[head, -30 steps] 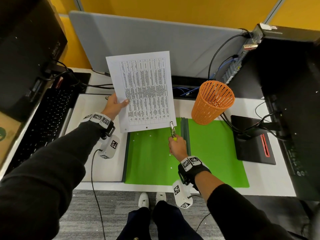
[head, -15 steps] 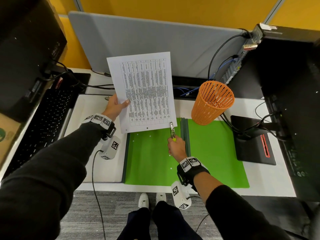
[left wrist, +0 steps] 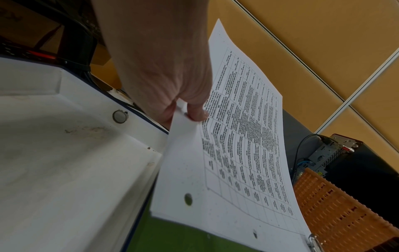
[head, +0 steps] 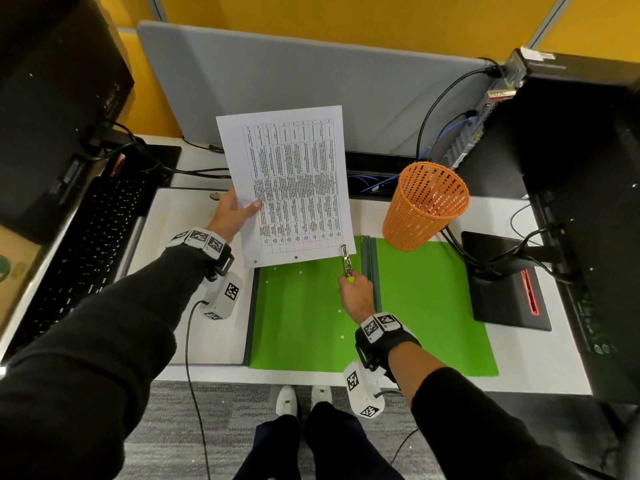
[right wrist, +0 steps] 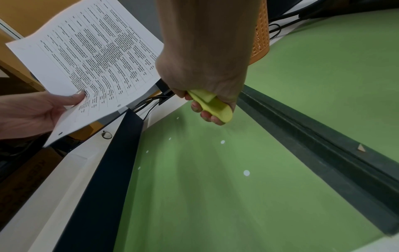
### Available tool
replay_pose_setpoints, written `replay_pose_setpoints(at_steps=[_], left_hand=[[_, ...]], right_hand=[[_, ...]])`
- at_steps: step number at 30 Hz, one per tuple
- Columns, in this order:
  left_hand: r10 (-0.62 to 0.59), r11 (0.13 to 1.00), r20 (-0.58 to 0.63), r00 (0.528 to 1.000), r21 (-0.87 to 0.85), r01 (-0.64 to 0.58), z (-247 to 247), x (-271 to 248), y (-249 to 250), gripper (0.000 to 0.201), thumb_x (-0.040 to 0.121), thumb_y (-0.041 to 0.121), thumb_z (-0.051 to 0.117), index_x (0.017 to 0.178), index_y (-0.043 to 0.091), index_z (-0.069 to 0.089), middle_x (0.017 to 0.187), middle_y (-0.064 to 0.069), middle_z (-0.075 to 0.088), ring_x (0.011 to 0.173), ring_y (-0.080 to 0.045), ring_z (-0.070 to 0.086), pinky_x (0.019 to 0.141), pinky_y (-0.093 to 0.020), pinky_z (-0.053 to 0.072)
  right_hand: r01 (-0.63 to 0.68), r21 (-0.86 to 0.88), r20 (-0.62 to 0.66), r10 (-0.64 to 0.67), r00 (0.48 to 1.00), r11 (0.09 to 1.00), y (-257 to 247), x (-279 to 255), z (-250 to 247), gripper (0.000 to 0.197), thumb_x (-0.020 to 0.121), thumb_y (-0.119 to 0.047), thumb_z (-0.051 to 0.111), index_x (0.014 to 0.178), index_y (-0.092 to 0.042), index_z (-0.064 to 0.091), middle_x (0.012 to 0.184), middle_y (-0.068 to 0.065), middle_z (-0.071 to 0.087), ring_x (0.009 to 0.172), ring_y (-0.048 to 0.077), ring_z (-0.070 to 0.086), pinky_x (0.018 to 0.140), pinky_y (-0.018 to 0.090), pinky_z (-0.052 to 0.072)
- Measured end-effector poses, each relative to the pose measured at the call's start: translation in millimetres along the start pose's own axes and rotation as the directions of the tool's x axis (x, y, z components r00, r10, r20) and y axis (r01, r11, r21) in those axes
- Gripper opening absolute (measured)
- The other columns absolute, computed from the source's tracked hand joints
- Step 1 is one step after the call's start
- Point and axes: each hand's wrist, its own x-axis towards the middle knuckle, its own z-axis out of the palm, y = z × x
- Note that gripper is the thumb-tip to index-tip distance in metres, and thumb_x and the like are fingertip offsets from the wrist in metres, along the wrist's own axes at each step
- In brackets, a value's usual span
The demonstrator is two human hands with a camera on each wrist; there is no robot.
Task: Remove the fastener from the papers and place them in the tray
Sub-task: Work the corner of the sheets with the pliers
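My left hand (head: pixel 246 210) holds a stack of printed papers (head: pixel 291 188) up above the desk, pinching the left edge with the thumb on top (left wrist: pixel 195 113). My right hand (head: pixel 355 291) grips a staple remover (head: pixel 346 261) by its yellow-green handle (right wrist: pixel 212 104). The remover's metal tip is at the lower right corner of the papers. The fastener itself is too small to make out. A shallow white tray (head: pixel 162 306) lies on the desk under my left forearm. In the right wrist view the papers (right wrist: pixel 90 56) show two punched holes along the bottom edge.
An open green folder (head: pixel 301 317) with a dark spine lies flat below both hands, dotted with small white paper circles. An orange mesh basket (head: pixel 424 206) stands behind its right half. A keyboard (head: pixel 86 244) sits at the left, a monitor base (head: pixel 502 282) and a computer tower (head: pixel 588 202) at the right.
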Motion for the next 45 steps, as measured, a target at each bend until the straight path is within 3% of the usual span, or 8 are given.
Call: replay_pose_setpoints(at_steps=[4,9,14,21,30,35,42,45], left_hand=[[-0.004,1.0,-0.004,1.0,-0.004,0.004,1,1,1,0.046,0.089,-0.002,0.054,0.134,0.001,0.043,0.134,-0.016,0.054,0.122,-0.03,0.053,0.104,-0.053,0.041],[-0.016,1.0,0.005,1.0,-0.013,0.016,-2,4,0,0.047,0.089,-0.001,0.055,0.134,0.003,0.043,0.133,-0.014,0.055,0.122,-0.029,0.054,0.103,-0.056,0.04],[0.019,1.0,0.013,1.0,-0.003,-0.019,1,5,0,0.043,0.089,-0.004,0.053,0.131,-0.001,0.045,0.112,0.001,0.062,0.116,-0.028,0.055,0.101,-0.052,0.042],[0.006,1.0,0.003,1.0,-0.028,-0.005,2,10,-4,0.045,0.089,-0.005,0.053,0.133,-0.003,0.043,0.132,-0.021,0.053,0.12,-0.034,0.054,0.101,-0.053,0.042],[-0.027,0.999,0.0,1.0,-0.019,0.027,3,17,-5,0.045,0.089,-0.005,0.053,0.133,-0.006,0.043,0.132,-0.022,0.053,0.12,-0.034,0.054,0.101,-0.051,0.043],[-0.033,0.999,0.02,0.999,-0.02,0.034,1,21,-4,0.047,0.089,-0.002,0.054,0.134,-0.002,0.041,0.133,-0.018,0.054,0.12,-0.031,0.055,0.101,-0.05,0.043],[-0.033,0.999,0.004,0.999,-0.001,0.033,-2,24,-7,0.045,0.09,-0.002,0.054,0.133,-0.003,0.043,0.133,-0.019,0.054,0.12,-0.032,0.055,0.102,-0.051,0.043],[-0.037,0.999,-0.004,0.999,0.012,0.037,-2,25,-8,0.044,0.09,-0.002,0.054,0.133,-0.003,0.044,0.133,-0.019,0.054,0.12,-0.032,0.054,0.102,-0.051,0.042]], right_hand=[[0.007,0.005,-0.012,-0.007,1.0,1.0,-1,1,1,0.057,0.071,-0.038,0.045,0.122,-0.013,0.052,0.097,0.007,0.04,0.065,0.012,0.037,0.055,0.021,0.025],[0.012,-0.011,0.0,-0.012,1.0,1.0,2,3,1,0.051,0.075,-0.035,0.046,0.122,-0.014,0.052,0.097,0.008,0.042,0.078,0.018,0.041,0.055,0.022,0.025],[0.014,-0.018,-0.011,-0.015,1.0,1.0,2,5,-1,0.038,0.08,-0.031,0.046,0.112,-0.015,0.057,0.096,0.007,0.043,0.066,0.016,0.042,0.052,0.02,0.029],[0.01,-0.019,-0.012,-0.01,1.0,1.0,2,3,0,0.023,0.082,-0.029,0.046,0.102,-0.025,0.056,0.094,0.008,0.042,0.064,0.013,0.037,0.054,0.02,0.025],[0.004,-0.026,-0.065,-0.006,0.998,1.0,0,-4,1,0.027,0.088,-0.022,0.049,0.113,-0.015,0.059,0.096,0.007,0.045,0.078,0.019,0.043,0.073,0.031,0.035],[0.009,-0.016,-0.053,-0.01,0.999,1.0,-10,-7,0,0.027,0.088,-0.021,0.049,0.113,-0.014,0.058,0.099,0.007,0.043,0.08,0.019,0.042,0.069,0.029,0.035],[0.08,-0.011,-0.011,-0.081,0.997,0.997,-19,-23,-6,0.027,0.086,-0.015,0.052,0.11,-0.02,0.042,0.103,0.02,0.057,0.074,0.023,0.055,0.067,0.033,0.049],[0.204,0.059,-0.039,-0.202,0.979,0.977,-26,-37,-13,0.051,0.083,-0.004,0.054,0.118,-0.034,0.03,0.107,0.012,0.055,0.086,0.026,0.057,0.076,0.044,0.052]])
